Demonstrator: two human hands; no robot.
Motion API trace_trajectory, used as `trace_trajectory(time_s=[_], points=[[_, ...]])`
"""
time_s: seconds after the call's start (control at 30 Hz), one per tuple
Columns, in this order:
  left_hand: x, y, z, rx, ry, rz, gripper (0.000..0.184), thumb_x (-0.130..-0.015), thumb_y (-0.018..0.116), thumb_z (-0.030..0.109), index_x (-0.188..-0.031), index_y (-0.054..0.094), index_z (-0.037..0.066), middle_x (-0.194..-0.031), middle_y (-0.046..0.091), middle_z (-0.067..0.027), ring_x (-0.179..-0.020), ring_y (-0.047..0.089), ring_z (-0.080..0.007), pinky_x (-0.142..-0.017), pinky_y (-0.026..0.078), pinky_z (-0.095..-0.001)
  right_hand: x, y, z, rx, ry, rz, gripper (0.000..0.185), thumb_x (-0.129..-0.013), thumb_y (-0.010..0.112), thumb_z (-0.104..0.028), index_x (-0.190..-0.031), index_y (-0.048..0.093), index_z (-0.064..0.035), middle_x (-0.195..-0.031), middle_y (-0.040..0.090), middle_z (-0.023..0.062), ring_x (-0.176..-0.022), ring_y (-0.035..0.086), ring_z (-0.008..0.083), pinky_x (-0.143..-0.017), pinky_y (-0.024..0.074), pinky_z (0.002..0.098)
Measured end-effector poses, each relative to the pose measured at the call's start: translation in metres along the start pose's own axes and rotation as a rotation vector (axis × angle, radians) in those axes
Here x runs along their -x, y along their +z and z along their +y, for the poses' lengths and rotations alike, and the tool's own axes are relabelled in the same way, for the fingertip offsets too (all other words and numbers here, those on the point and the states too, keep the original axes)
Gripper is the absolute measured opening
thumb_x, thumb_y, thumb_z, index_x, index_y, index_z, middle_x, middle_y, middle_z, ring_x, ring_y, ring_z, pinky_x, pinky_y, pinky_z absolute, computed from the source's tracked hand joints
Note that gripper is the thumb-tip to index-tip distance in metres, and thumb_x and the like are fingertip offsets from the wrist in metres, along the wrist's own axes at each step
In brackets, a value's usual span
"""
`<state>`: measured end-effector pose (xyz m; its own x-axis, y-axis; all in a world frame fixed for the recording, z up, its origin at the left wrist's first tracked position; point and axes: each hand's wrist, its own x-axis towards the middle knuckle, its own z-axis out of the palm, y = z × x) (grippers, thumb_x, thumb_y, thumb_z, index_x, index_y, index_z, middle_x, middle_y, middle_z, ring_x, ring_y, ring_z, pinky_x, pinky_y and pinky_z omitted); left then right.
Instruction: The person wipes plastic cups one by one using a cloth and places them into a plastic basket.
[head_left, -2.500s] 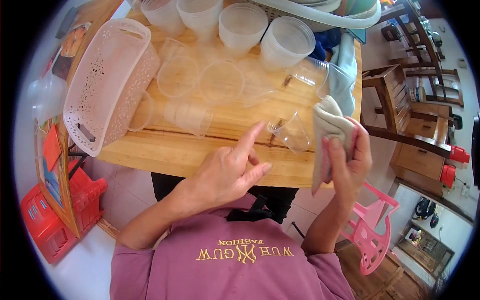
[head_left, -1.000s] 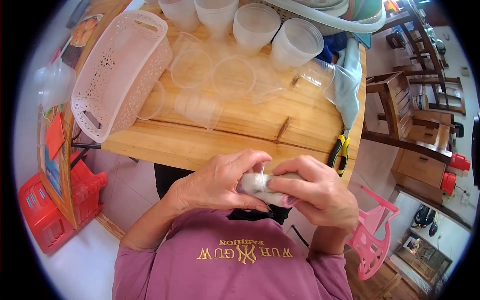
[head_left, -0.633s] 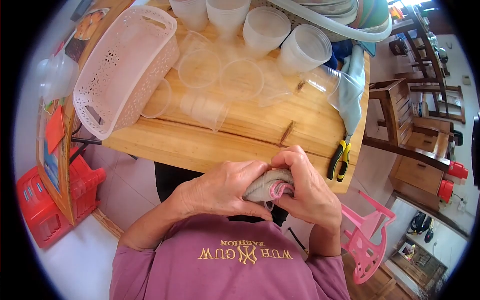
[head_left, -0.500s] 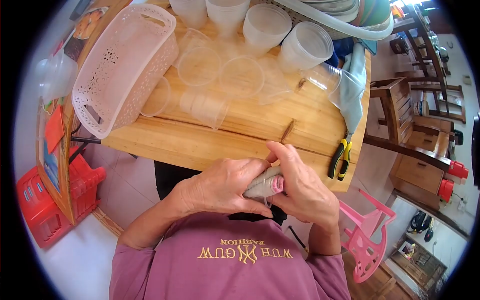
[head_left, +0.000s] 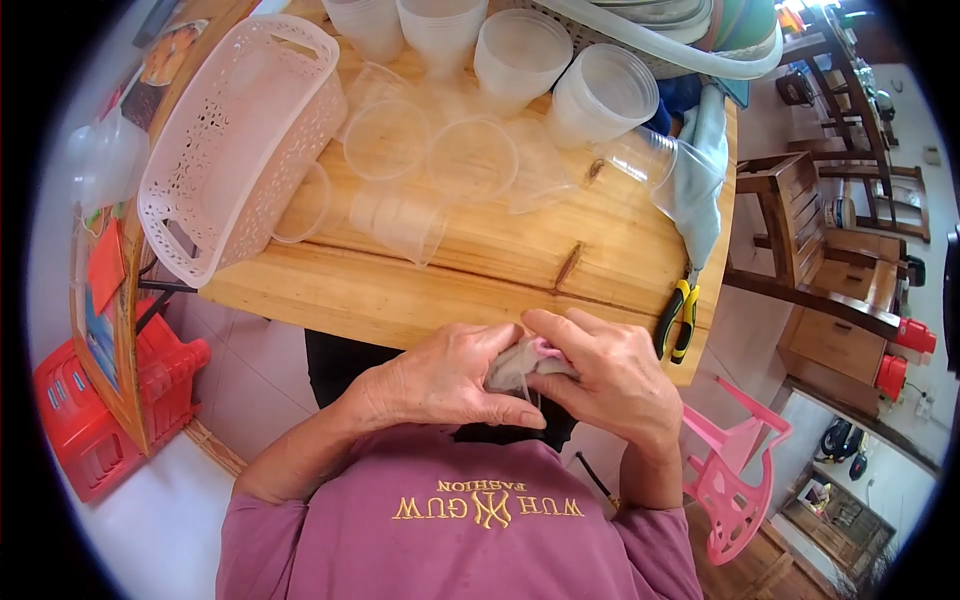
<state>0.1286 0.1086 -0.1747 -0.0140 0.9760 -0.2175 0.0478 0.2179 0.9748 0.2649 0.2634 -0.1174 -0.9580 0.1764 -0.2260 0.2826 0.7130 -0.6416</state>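
Close in front of my chest, both hands are wrapped round a bunched greyish cloth with a pink edge. My left hand holds it from the left, thumb along the lower side. On the other side my right hand grips it with curled fingers. A thin clear rim or strip shows under the cloth; I cannot make out what it belongs to. Beyond my hands, on the wooden table, lie several clear plastic cups on their sides. Stacks of clear plastic cups stand farther back.
A pink perforated basket stands at the table's left. At the right edge lie pliers with yellow-black handles and a light blue cloth. A white basket sits at the back. A pink plastic chair is to my right.
The cloth has been turned and squashed between my hands, its pink edge now pointing up and partly covered by my right fingers. My right hand has dipped slightly. The view has shifted a little.
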Motion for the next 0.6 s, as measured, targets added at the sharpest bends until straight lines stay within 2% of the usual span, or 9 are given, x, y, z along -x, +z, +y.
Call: trace_trajectory(time_s=[0.13, 0.2, 0.23, 0.3, 0.33, 0.4, 0.43, 0.57, 0.6], points=[[0.004, -0.007, 0.000, -0.052, 0.030, 0.034, 0.069, -0.073, 0.081, 0.049, -0.108, 0.056, -0.005, -0.087, 0.064, -0.0183, -0.080, 0.065, -0.0283, -0.070, 0.050, -0.0371, 0.005, -0.009, 0.012, 0.039, 0.035, 0.180, 0.029, -0.074, 0.075, -0.020, -0.100, 0.066, -0.0084, -0.078, 0.061, 0.0094, -0.069, 0.065, 0.0286, -0.058, 0.0505, 0.0371], [0.007, -0.016, 0.009, 0.057, -0.145, -0.057, 0.069, -0.076, 0.081, 0.045, -0.116, 0.055, -0.004, -0.083, 0.064, -0.0138, -0.075, 0.064, -0.0208, -0.068, 0.050, -0.0339, 0.010, -0.013, 0.021, 0.036, 0.086, 0.229, 0.030, -0.074, 0.077, -0.015, -0.101, 0.066, -0.0068, -0.082, 0.063, 0.0114, -0.069, 0.064, 0.0277, -0.060, 0.0509, 0.0354], [0.009, -0.016, 0.009, 0.057, -0.143, -0.056, 0.069, -0.076, 0.081, 0.045, -0.116, 0.055, -0.004, -0.083, 0.064, -0.0138, -0.075, 0.064, -0.0208, -0.068, 0.050, -0.0339, 0.013, -0.014, 0.026, -0.060, 0.130, 0.374, 0.029, -0.075, 0.077, -0.012, -0.101, 0.066, -0.0049, -0.083, 0.063, 0.0116, -0.070, 0.064, 0.0243, -0.061, 0.0507, 0.0334], [0.015, -0.015, 0.010, 0.271, -0.147, 0.024, 0.073, -0.077, 0.081, 0.042, -0.126, 0.050, -0.002, -0.096, 0.063, -0.0100, -0.088, 0.061, -0.0166, -0.077, 0.050, -0.0317, 0.022, -0.016, 0.032, -0.345, 0.166, 0.608, 0.030, -0.079, 0.076, -0.005, -0.106, 0.064, 0.0008, -0.092, 0.066, 0.0101, -0.076, 0.062, 0.0151, -0.065, 0.0502, 0.0291], [0.016, -0.014, 0.011, 0.270, -0.145, 0.027, 0.073, -0.077, 0.081, 0.042, -0.126, 0.050, -0.002, -0.096, 0.063, -0.0100, -0.088, 0.061, -0.0166, -0.077, 0.050, -0.0317, 0.026, -0.014, 0.031, -0.344, 0.162, 0.608, 0.030, -0.079, 0.076, -0.005, -0.106, 0.064, 0.0008, -0.092, 0.066, 0.0101, -0.076, 0.062, 0.0151, -0.065, 0.0502, 0.0291], [0.016, -0.011, 0.013, 0.521, -0.007, 0.160, 0.076, -0.080, 0.079, 0.037, -0.135, 0.043, -0.001, -0.115, 0.058, -0.0095, -0.107, 0.056, -0.0179, -0.094, 0.044, -0.0325, 0.033, -0.010, 0.028, -0.699, 0.117, 0.992, 0.033, -0.083, 0.072, -0.006, -0.112, 0.060, 0.0033, -0.104, 0.064, 0.0085, -0.086, 0.062, 0.0139, -0.072, 0.0503, 0.0273], [0.014, -0.010, 0.012, 0.521, -0.005, 0.157, 0.076, -0.080, 0.079, 0.037, -0.135, 0.043, -0.001, -0.115, 0.058, -0.0095, -0.107, 0.056, -0.0179, -0.094, 0.044, -0.0325, 0.032, -0.006, 0.033, -0.798, -0.002, 1.050, 0.043, -0.085, 0.073, -0.014, -0.120, 0.055, 0.0041, -0.115, 0.061, 0.0112, -0.097, 0.060, 0.0159, -0.083, 0.0491, 0.0283], [0.000, -0.006, 0.016, 0.788, 0.153, 0.298, 0.082, -0.080, 0.077, 0.041, -0.140, 0.038, 0.001, -0.125, 0.053, -0.0112, -0.118, 0.051, -0.0218, -0.104, 0.038, -0.0354, 0.037, 0.012, 0.029, -0.871, 0.014, 1.112, 0.060, -0.082, 0.074, -0.037, -0.120, 0.053, 0.0035, -0.115, 0.059, 0.0125, -0.104, 0.057, 0.0200, -0.091, 0.0467, 0.0362], [-0.003, -0.006, 0.018, 0.894, 0.184, 0.328, 0.083, -0.081, 0.075, 0.042, -0.140, 0.036, 0.000, -0.125, 0.053, -0.0123, -0.120, 0.052, -0.0243, -0.106, 0.037, -0.0376, 0.038, 0.017, 0.028, -0.872, 0.013, 1.113, 0.060, -0.082, 0.074, -0.037, -0.120, 0.053, 0.0035, -0.115, 0.059, 0.0125, -0.104, 0.057, 0.0200, -0.091, 0.0467, 0.0362]])
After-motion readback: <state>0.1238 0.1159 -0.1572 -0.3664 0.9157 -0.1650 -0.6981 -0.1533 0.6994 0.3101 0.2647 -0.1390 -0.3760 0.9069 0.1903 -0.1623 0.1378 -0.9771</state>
